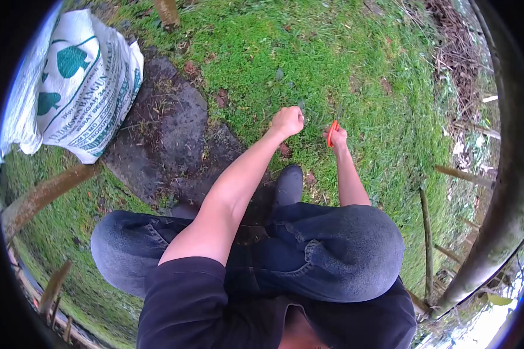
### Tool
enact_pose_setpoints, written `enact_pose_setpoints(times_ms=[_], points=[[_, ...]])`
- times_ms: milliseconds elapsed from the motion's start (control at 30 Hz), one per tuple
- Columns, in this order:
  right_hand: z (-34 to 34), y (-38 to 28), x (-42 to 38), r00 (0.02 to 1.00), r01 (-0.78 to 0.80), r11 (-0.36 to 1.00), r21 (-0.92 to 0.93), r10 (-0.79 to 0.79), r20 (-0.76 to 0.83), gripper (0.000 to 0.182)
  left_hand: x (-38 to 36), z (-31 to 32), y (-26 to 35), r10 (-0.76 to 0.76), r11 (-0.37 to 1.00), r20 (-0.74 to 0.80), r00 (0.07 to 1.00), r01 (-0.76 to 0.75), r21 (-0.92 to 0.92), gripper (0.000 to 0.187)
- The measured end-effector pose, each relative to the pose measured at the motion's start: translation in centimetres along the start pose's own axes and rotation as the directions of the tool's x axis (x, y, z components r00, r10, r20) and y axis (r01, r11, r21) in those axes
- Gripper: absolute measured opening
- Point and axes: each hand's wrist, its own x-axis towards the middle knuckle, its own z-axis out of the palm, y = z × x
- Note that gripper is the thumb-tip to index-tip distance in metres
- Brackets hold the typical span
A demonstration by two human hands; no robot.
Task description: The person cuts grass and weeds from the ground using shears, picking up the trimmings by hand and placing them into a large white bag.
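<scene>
My left hand (288,121) is closed just above the grass, its fingers curled inward. Whatever it pinches, if anything, is too small to make out. To its right, my right hand (339,139) grips a pair of scissors by the orange handles (332,133). The blades are hard to see against the green. Short grass and small leafy weeds (308,87) lie around and beyond both hands. A small gap separates the two hands.
A white woven sack (93,87) with green print stands at the left on dark flat stones (169,116). My bent knees (355,250) and a boot (289,185) are below. Wooden poles (501,192) run along the right, and dry twigs (460,46) lie behind.
</scene>
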Motion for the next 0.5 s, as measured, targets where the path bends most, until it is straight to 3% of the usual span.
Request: enact_pose_setpoints(times_ms=[33,133,167,267,400,500], points=[[0.4,0.7,1.4,1.0,-0.03,0.999,0.038,0.03,0.01,0.017,-0.2,-0.2,0.0,-0.018,1.0,-0.005,1.0,0.018,-0.005,0.018],[1.9,2.6,5.9,0.992,-0.048,0.884,-0.465,-0.012,-0.125,0.018,-0.5,-1.3,-0.2,-0.013,0.997,-0.025,1.0,0.011,-0.07,0.019],[2.1,2.4,6.3,0.993,-0.111,0.852,-0.511,0.074,-0.091,0.02,-0.3,-1.5,-0.2,-0.016,0.998,-0.034,0.999,0.014,-0.063,0.019],[3.8,1.1,4.6,0.986,-0.038,0.661,-0.75,-0.095,-0.134,0.02,0.1,-1.4,0.0,0.002,0.996,-0.095,0.995,-0.01,-0.087,0.019],[4.4,-0.5,1.7,0.973,-0.008,0.689,-0.725,-0.163,-0.166,0.016,0.2,-1.5,-0.2,-0.023,0.993,-0.065,0.998,0.016,-0.114,0.02],[3.7,0.4,1.7,0.973,0.1,0.785,-0.611,-0.204,-0.103,0.022,0.2,-1.2,-0.5,-0.009,0.992,-0.076,0.997,-0.001,-0.129,0.019]])
